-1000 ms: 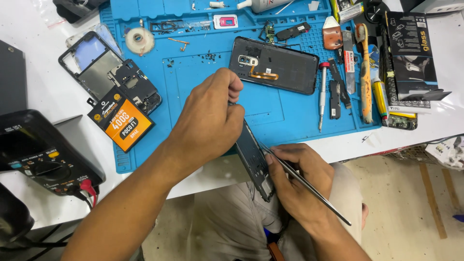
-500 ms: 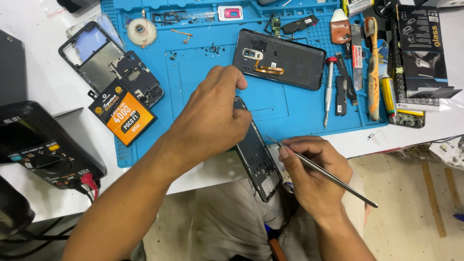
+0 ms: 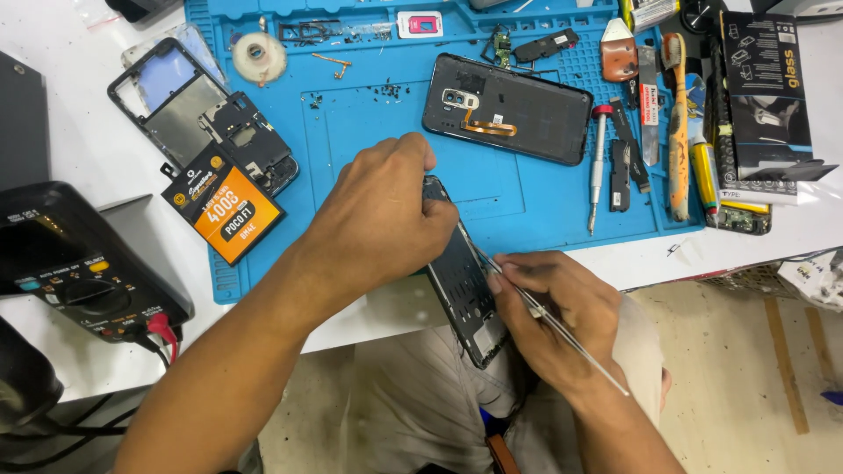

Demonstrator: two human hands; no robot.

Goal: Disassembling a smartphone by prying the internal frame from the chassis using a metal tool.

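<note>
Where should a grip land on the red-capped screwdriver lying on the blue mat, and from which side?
Take the red-capped screwdriver across its pale shaft, just below the red cap, coming straight down from above. It lies flat on the blue mat, tip toward the person, with a black strip part close on its right, so the left side is freer.

Head view, steeply down, close.

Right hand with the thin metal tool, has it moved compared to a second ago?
Yes, slightly. The right hand has edged away from the body, toward the near edge of the blue mat, holding the thin metal tool against the phone frame.
</note>
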